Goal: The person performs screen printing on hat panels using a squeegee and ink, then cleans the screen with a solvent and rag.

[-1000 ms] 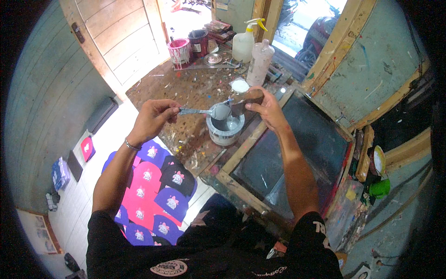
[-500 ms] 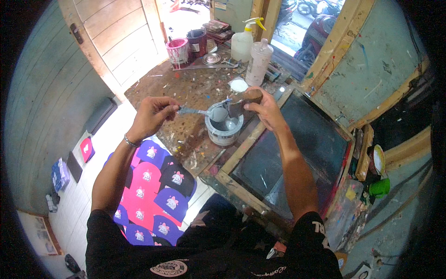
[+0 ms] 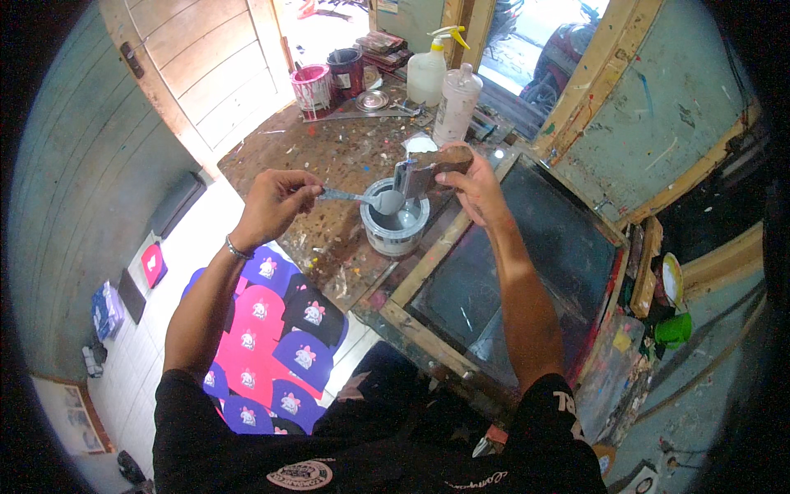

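My left hand (image 3: 282,200) pinches the end of a spoon (image 3: 385,202), whose bowl is coated in pale grey ink and sits over the open rim of a grey-smeared pot (image 3: 395,240). Above the pot's right side, my right hand (image 3: 476,188) grips a squeegee (image 3: 444,162) by its brown wooden edge. The squeegee's grey-smeared blade end hangs down over the pot's mouth, close to the spoon bowl. Pale ink shows inside the pot. Whether spoon and blade touch, I cannot tell.
A framed printing screen (image 3: 514,272) lies right of the pot on the stained table (image 3: 288,165). Behind stand a pale bottle (image 3: 457,107), a spray bottle (image 3: 425,78), a pink-streaked pot (image 3: 313,89) and a dark pot (image 3: 346,70). Printed pink, purple and black pieces (image 3: 262,337) lie lower left.
My right hand has turned the squeegee, so more of its wooden edge shows and it sits slightly higher. The spoon in my left hand stays almost in place over the pot.
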Available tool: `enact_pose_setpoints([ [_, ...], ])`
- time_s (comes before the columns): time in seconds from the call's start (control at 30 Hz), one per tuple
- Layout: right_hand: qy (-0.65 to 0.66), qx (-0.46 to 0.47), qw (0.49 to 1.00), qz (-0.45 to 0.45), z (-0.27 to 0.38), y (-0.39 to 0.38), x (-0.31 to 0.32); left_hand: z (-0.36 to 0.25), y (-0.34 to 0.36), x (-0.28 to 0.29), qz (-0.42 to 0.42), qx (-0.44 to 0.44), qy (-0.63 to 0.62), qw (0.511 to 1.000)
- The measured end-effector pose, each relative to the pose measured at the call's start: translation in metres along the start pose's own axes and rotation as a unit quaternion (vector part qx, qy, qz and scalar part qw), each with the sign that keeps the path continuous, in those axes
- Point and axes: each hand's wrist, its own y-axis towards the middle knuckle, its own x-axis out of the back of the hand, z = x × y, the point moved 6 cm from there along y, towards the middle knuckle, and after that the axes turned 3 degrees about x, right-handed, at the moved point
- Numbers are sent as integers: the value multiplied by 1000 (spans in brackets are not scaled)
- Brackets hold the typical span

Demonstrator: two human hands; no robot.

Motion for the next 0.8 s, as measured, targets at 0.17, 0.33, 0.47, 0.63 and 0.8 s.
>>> enact_pose_setpoints([
  [0.17,24,4,1000,-6,1,1,2,2,4,-4,1,-1,22,1000],
  [0.33,99,7,995,-34,13,-5,-1,12,6,-7,-2,0,26,1000],
  [0.47,78,-4,996,-39,16,-2,0,18,6,-13,-8,-9,12,1000],
  [0.63,2,-23,991,-132,6,0,16,15,19,-32,9,-12,53,998],
  [0.8,-12,-62,988,-144,-5,-12,17,23,38,-56,91,17,55,994],
])
